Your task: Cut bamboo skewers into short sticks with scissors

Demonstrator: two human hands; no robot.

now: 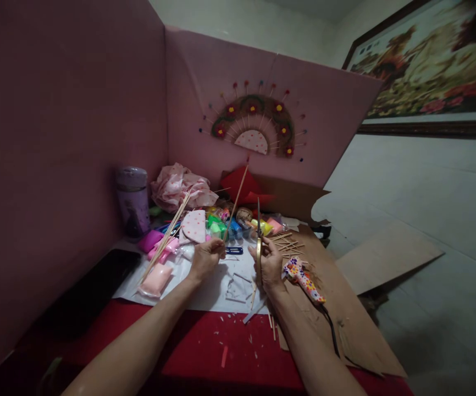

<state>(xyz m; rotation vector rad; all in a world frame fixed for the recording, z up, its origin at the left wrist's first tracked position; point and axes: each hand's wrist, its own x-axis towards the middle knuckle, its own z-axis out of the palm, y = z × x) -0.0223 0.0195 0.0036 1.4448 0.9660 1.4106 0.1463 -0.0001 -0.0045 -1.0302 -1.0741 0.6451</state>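
My left hand is closed on a long thin wooden stick that slants up and to the right. Closed round the gold handles of a pair of scissors, my right hand holds the blades pointing straight up, close beside the stick. Both hands hover over a white sheet on the red table.
A spotted glue gun lies on brown cardboard beside my right hand. Behind are coloured clay packs, a bundle of skewers, short cut sticks, a purple bottle and pink cloth. A fan decoration hangs on the pink board.
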